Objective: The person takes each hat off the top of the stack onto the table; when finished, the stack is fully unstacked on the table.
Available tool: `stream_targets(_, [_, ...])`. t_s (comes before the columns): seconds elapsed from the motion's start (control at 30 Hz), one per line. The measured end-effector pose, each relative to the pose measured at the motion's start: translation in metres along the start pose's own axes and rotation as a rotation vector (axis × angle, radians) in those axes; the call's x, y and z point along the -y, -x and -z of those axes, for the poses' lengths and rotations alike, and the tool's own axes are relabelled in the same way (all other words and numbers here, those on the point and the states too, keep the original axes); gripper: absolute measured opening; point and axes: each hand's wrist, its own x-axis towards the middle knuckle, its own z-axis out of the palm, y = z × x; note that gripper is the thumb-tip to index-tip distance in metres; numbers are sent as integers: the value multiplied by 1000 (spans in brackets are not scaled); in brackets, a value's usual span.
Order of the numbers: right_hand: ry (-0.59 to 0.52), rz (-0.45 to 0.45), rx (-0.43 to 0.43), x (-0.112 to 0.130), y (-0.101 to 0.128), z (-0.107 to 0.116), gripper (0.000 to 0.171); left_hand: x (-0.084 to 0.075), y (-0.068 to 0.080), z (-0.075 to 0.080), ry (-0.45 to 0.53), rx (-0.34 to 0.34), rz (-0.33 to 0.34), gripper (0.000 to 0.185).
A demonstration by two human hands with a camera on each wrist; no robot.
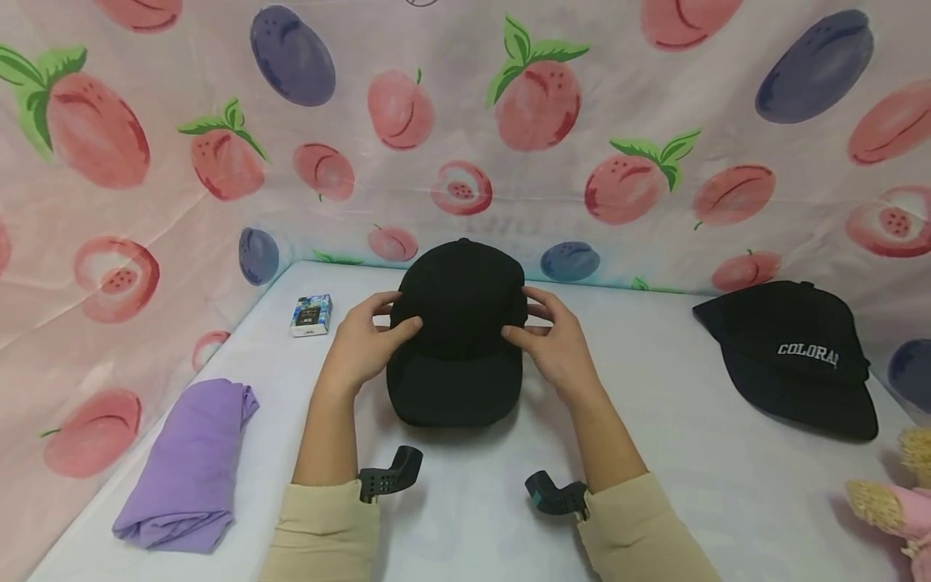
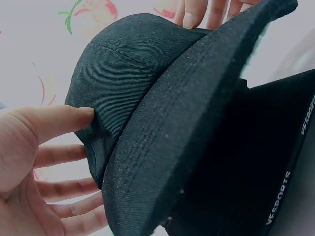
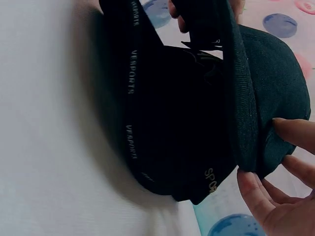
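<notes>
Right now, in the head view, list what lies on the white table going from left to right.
Folded lilac cloth → small printed box → left hand → plain black fabric cap → right hand → black cap lettered COLORA → pink plush toy with straw-coloured tufts.

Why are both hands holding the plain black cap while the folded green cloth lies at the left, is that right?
Not quite: the cloth is purple, not green, as the head view shows. The rest holds: the left hand and right hand grip the plain cap by its sides.
</notes>
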Motion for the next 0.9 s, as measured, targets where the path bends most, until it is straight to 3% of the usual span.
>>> stream_targets(0.9, [37,14,-37,16,5,22,72,-18,1,-12,28,-42,-39,63])
